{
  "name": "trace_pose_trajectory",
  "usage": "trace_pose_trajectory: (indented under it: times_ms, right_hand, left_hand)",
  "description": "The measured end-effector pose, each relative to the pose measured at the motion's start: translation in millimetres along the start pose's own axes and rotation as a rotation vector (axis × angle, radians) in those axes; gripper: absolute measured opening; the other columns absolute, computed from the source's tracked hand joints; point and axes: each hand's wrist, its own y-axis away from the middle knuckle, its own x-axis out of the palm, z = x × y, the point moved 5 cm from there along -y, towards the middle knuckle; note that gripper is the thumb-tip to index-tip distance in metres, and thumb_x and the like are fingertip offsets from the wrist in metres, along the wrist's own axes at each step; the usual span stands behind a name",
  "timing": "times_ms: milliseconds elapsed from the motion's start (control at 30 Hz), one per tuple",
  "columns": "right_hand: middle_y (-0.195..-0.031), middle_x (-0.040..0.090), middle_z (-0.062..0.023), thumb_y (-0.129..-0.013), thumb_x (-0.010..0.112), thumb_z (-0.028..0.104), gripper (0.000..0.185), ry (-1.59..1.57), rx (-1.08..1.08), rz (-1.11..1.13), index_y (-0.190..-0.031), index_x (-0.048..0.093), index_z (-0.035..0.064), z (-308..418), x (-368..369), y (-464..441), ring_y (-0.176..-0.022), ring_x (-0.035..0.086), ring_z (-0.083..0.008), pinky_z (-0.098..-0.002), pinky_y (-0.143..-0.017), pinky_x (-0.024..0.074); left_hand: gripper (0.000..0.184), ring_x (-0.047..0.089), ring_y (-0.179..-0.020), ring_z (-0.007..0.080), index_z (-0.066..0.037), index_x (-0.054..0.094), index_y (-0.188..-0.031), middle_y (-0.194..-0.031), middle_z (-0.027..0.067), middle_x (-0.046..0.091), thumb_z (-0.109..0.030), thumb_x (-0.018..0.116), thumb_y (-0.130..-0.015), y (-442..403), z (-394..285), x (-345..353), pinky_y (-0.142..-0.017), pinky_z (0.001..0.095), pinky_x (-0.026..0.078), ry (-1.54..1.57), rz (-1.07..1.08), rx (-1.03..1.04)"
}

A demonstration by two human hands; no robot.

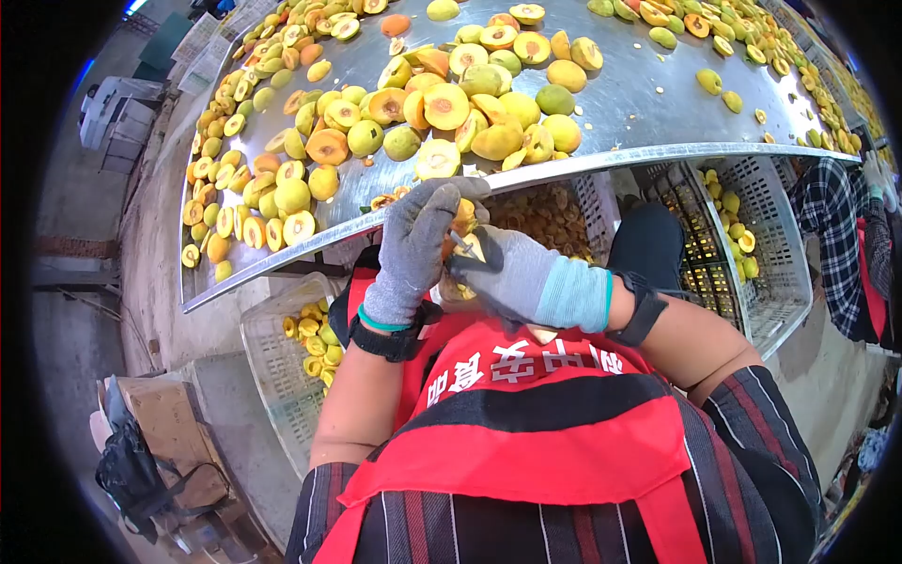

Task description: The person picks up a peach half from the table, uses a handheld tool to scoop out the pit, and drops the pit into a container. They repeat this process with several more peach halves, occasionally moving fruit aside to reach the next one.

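Note:
My left hand, in a grey glove, is closed around a yellow-orange peach just in front of the table edge. Beside it, my right hand, gloved in grey with a light blue cuff, grips a small hand tool with a thin metal shaft. The tool's tip points at the peach; its handle and how deep the tip sits are hidden by my fingers. Cut peach halves with pits showing lie in a heap on the metal table beyond my hands.
Under the table, a crate holds brownish scraps. White crates with peaches stand at the left and right. A person in a checked sleeve is at the far right. Cardboard boxes and a black bag lie lower left.

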Motion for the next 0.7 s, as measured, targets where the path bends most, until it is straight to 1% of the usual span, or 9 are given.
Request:
trace_pose_trajectory:
  times_ms: [33,100,133,433,533,567,600,633,700]
  right_hand:
    - [-0.063,0.057,-0.0146,-0.082,0.053,0.028,0.028,-0.002,0.001,0.001,-0.088,0.052,0.0007,15,-9,1,-0.054,0.058,-0.0290,-0.0387,-0.051,0.0478]
    - [-0.058,0.053,-0.0076,-0.087,0.050,0.030,0.027,-0.694,0.531,0.202,-0.085,0.052,0.0029,12,-4,12,-0.043,0.053,-0.0192,-0.0332,-0.040,0.0434]
    - [-0.059,0.049,-0.0009,-0.091,0.047,0.028,0.025,-0.739,0.495,0.221,-0.089,0.052,0.0042,11,-4,13,-0.044,0.050,-0.0089,-0.0225,-0.039,0.0390]
    - [-0.050,0.040,0.0015,-0.092,0.047,0.032,0.027,-1.583,0.719,0.284,-0.086,0.054,0.0072,14,3,24,-0.034,0.035,-0.0068,-0.0187,-0.034,0.0269]
    - [-0.048,0.040,0.0013,-0.092,0.046,0.029,0.023,-1.717,0.600,0.318,-0.089,0.054,0.0074,23,4,30,-0.031,0.035,-0.0075,-0.0189,-0.034,0.0276]
    - [-0.050,0.042,-0.0003,-0.093,0.046,0.028,0.023,-1.477,0.381,0.326,-0.089,0.053,0.0065,33,2,30,-0.033,0.037,-0.0088,-0.0202,-0.033,0.0287]
    - [-0.056,0.046,-0.0023,-0.092,0.046,0.028,0.024,-0.997,-0.072,0.054,-0.089,0.053,0.0055,31,-7,21,-0.038,0.042,-0.0089,-0.0207,-0.034,0.0321]
    - [-0.062,0.050,-0.0043,-0.092,0.046,0.028,0.025,-0.475,-0.486,-0.209,-0.088,0.053,0.0044,36,-13,24,-0.043,0.047,-0.0089,-0.0211,-0.036,0.0355]
    - [-0.062,0.051,-0.0044,-0.093,0.045,0.029,0.027,-1.421,0.408,0.155,-0.087,0.053,0.0044,9,-7,34,-0.043,0.048,-0.0089,-0.0209,-0.036,0.0360]
  left_hand:
    - [0.038,0.059,-0.085,0.0157,0.003,0.058,-0.104,-0.095,0.0109,0.062,-0.028,0.040,-0.093,1,12,2,-0.078,0.0283,0.046,0.239,-0.003,-0.185]
    - [0.038,0.059,-0.084,0.0157,0.003,0.057,-0.105,-0.095,0.0109,0.062,-0.028,0.040,-0.094,2,13,3,-0.076,0.0280,0.047,0.269,-0.015,-0.158]
    - [0.038,0.060,-0.083,0.0157,0.004,0.056,-0.106,-0.095,0.0110,0.062,-0.029,0.041,-0.094,3,13,4,-0.075,0.0276,0.048,0.300,-0.027,-0.129]
    - [0.037,0.059,-0.071,0.0144,0.002,0.056,-0.107,-0.080,0.0117,0.062,-0.028,0.041,-0.092,1,16,11,-0.062,0.0244,0.048,0.299,-0.242,-0.025]
    - [0.030,0.058,-0.071,0.0137,0.000,0.053,-0.110,-0.084,0.0114,0.062,-0.020,0.042,-0.090,-3,12,8,-0.062,0.0241,0.048,-0.231,-0.200,0.280]
    - [0.029,0.058,-0.070,0.0138,-0.001,0.053,-0.111,-0.086,0.0117,0.062,-0.018,0.041,-0.090,-1,23,6,-0.062,0.0245,0.048,-0.310,-0.251,0.330]
    - [0.036,0.058,-0.072,0.0156,-0.002,0.053,-0.110,-0.088,0.0129,0.062,-0.030,0.037,-0.093,-1,32,9,-0.063,0.0263,0.048,0.285,-0.261,-0.040]
    - [0.036,0.058,-0.072,0.0156,-0.002,0.053,-0.110,-0.088,0.0129,0.062,-0.030,0.037,-0.093,-2,25,10,-0.063,0.0263,0.048,0.285,-0.254,-0.037]
    - [0.051,0.058,-0.069,0.0163,-0.002,0.052,-0.112,-0.086,0.0128,0.062,-0.046,0.033,-0.093,3,31,7,-0.057,0.0278,0.047,0.651,-0.438,-0.214]
